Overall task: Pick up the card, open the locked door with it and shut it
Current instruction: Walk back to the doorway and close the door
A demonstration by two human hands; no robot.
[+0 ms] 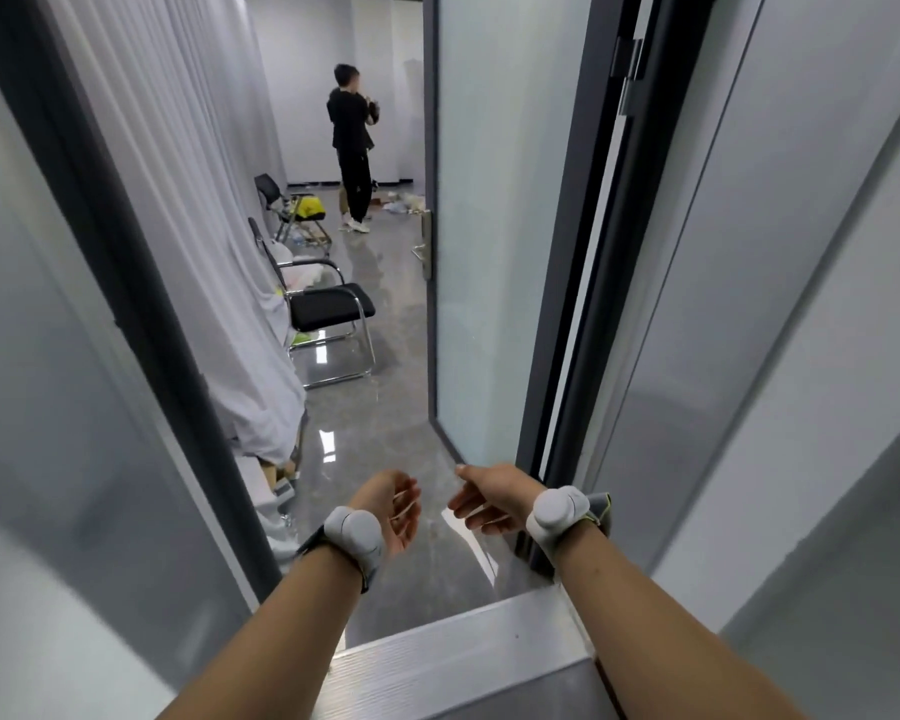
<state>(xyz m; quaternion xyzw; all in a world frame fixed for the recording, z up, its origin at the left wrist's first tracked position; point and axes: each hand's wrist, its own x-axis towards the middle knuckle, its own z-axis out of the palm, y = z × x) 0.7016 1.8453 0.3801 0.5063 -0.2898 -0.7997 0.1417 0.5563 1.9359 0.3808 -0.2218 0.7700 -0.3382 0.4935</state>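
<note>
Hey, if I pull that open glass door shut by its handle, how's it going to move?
The glass door is tall, frosted and metal-framed, so probably heavy and rigid. It hangs on a hinge, so it should swing rather than slide. The lever handle looks like smooth metal, possibly slippery.

Door [489,226] swung open inward, both hands — left [393,509], right [489,498] — loose and empty over the metal threshold [463,646].
</note>
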